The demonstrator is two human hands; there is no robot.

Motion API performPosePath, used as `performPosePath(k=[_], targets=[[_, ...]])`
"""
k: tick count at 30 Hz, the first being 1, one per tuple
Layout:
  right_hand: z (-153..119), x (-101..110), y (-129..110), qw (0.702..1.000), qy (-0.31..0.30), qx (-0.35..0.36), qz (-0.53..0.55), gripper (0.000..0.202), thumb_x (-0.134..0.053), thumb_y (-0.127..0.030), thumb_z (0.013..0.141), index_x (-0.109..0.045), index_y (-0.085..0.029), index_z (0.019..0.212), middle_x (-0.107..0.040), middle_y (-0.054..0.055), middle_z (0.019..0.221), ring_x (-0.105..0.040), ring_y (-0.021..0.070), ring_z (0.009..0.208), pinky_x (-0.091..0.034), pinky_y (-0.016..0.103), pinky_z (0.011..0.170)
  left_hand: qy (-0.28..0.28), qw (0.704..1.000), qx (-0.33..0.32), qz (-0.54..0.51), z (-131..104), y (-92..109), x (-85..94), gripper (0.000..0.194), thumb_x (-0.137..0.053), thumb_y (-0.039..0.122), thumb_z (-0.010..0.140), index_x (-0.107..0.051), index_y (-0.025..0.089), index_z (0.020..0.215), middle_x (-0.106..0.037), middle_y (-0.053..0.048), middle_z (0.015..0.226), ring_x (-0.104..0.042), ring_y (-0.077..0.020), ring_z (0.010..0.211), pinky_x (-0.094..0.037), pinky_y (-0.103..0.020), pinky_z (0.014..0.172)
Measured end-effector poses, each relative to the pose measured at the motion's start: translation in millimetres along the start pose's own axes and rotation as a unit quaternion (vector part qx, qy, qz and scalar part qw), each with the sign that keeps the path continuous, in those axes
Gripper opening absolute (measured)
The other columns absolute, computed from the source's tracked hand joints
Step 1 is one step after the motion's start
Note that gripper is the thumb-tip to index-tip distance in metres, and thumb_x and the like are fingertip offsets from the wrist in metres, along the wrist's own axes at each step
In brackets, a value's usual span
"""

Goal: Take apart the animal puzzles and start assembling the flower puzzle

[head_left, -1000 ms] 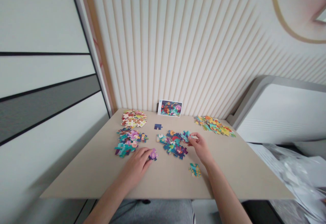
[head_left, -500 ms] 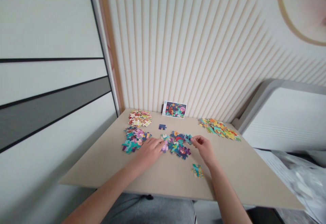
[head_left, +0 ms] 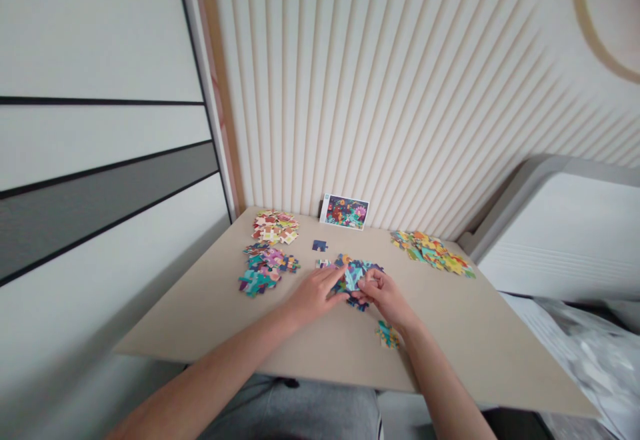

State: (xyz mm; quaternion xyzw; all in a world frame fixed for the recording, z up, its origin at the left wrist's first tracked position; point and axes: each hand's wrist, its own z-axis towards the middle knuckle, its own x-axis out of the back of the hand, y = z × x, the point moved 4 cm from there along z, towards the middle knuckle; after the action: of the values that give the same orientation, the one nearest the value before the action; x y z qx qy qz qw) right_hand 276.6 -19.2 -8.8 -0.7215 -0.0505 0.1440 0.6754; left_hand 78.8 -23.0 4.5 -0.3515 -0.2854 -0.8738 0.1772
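My right hand (head_left: 379,292) pinches a light blue jigsaw puzzle piece (head_left: 353,275) above the middle pile of dark, many-coloured puzzle pieces (head_left: 358,304). Beside it on the left, my left hand (head_left: 319,293) has its thumb and fingers apart, with the fingertips close to the light blue piece; whether they touch it I cannot tell. Both hands cover part of the pile. Nearer the front edge, by my right wrist, lies a small group of teal and yellow pieces (head_left: 387,335). A single dark blue piece (head_left: 320,246) rests behind the pile.
On the left of the table (head_left: 200,320) are a purple-teal pile (head_left: 263,273) and, behind it, a red-and-cream pile (head_left: 275,227). A yellow-orange pile (head_left: 433,253) lies at the back right. The picture card (head_left: 345,211) leans against the ribbed wall (head_left: 340,93).
My right hand has moved left from the pile's right edge to over it, with the light blue piece now showing. My left hand has shifted right, its thumb and fingers spread.
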Motion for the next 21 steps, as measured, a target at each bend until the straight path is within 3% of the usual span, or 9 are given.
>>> performPosePath(k=[6,16,21], targets=[[-5,-16,-4,0.997,-0.069,-0.016,0.005,0.042,-0.081,-0.045,0.077,-0.046,-0.023,0.08,-0.076,0.004,0.079,-0.075,0.0189,0.074,-0.052,0.023,0.06,0.046,0.998,-0.017,-0.045,-4,4,12.0,0.051,-0.056,0.039,0.099,-0.046,0.024,0.146,-0.069,-0.01,0.121,-0.063,-0.0235,0.115,-0.051,-0.043,0.101],[-7,-24,-3,0.993,-0.113,-0.006,0.034,0.041,-0.081,-0.041,0.078,-0.045,-0.023,0.08,-0.075,0.002,0.086,-0.073,0.0161,0.067,-0.052,0.025,0.062,0.047,0.996,-0.079,-0.003,-9,13,13.5,0.033,-0.045,0.028,0.104,-0.058,0.019,0.133,-0.073,-0.009,0.095,-0.068,-0.0218,0.093,-0.053,-0.044,0.087],[-7,-24,-2,0.993,-0.118,0.0,0.025,0.041,-0.081,-0.043,0.077,-0.046,-0.023,0.081,-0.076,0.003,0.085,-0.072,0.0164,0.063,-0.052,0.025,0.06,0.04,0.996,-0.082,0.002,-11,14,17.5,0.034,-0.051,0.03,0.101,-0.058,0.019,0.133,-0.073,-0.009,0.1,-0.067,-0.0229,0.098,-0.052,-0.044,0.09]])
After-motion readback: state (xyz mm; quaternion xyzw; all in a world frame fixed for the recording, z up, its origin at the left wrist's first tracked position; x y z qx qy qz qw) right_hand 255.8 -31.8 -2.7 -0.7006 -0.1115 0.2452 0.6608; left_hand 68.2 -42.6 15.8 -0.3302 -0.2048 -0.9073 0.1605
